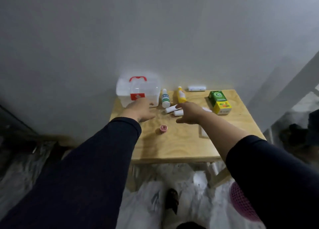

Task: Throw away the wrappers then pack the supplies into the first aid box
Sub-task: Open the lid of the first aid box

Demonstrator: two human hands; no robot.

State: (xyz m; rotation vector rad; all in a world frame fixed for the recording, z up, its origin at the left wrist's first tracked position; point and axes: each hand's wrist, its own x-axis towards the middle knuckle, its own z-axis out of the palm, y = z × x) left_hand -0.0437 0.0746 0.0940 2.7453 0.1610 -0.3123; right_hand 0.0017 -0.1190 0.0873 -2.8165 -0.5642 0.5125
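Clear plastic with a red handle and a red cross label, the first aid box (138, 92) stands shut at the table's (181, 142) far left corner, against the wall. Just right of it stand a white bottle (165, 98) with green print and a yellow bottle (181, 95). Two white gauze rolls (173, 110) lie in front of the bottles, and another roll (196, 88) lies along the far edge. A green and yellow carton (219, 101) stands near the far right corner. A small pink cup (163, 129) sits toward the middle.

Both arms wear dark sleeves. The left hand (140, 110) reaches to the box front, fingers loosely spread, gripping nothing. The right hand (189, 113) hovers beside the gauze rolls, fingers relaxed and empty.
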